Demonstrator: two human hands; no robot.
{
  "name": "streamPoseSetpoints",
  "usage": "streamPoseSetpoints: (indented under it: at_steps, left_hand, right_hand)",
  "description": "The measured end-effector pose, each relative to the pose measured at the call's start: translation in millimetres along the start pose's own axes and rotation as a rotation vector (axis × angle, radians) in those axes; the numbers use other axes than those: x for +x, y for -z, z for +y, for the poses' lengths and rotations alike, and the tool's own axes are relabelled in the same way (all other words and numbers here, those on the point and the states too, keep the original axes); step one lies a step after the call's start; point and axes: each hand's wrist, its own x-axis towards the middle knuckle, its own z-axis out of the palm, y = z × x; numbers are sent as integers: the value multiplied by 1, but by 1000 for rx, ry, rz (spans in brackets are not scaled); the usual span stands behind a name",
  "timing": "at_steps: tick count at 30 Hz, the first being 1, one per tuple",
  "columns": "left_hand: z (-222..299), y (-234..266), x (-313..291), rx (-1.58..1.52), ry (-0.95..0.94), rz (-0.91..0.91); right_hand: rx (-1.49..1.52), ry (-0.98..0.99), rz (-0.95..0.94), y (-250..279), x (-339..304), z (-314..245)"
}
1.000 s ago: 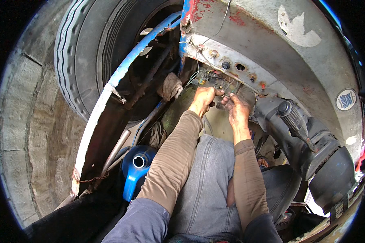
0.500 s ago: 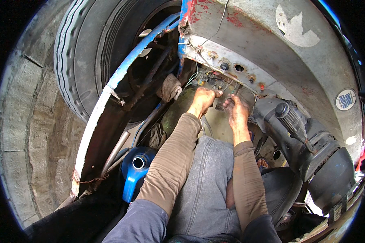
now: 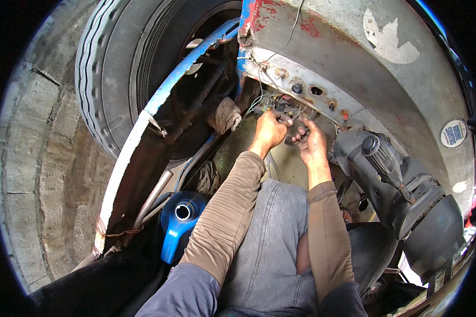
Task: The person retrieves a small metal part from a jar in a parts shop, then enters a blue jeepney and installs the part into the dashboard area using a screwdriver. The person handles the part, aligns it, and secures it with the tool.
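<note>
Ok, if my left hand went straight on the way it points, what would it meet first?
Probably the tangled wires just past your left hand, below the whitish panel strip, though depth there is hard to judge.

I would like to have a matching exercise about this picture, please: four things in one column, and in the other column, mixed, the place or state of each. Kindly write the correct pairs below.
Column 1
1. Left hand
2. Blue jug
3. Tyre
4. Red fitting

Column 2
A. Mouth open, beside the brown left sleeve
B. On the whitish panel
C. Just left of the right hand
D. Black and grooved, at the upper left

Right pairs: 1-C; 2-A; 3-D; 4-B
</note>
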Motion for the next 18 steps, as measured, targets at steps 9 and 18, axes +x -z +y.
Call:
streamPoseSetpoints:
  at_steps: [9,18]
  left_hand:
    - [-21,-8,10,-323,-14,-23]
    - [-2,1,0,-167,-81,33]
  right_hand:
    - [158,-17,-106,15,-10,0]
    - [50,70,-115,32,-6,3]
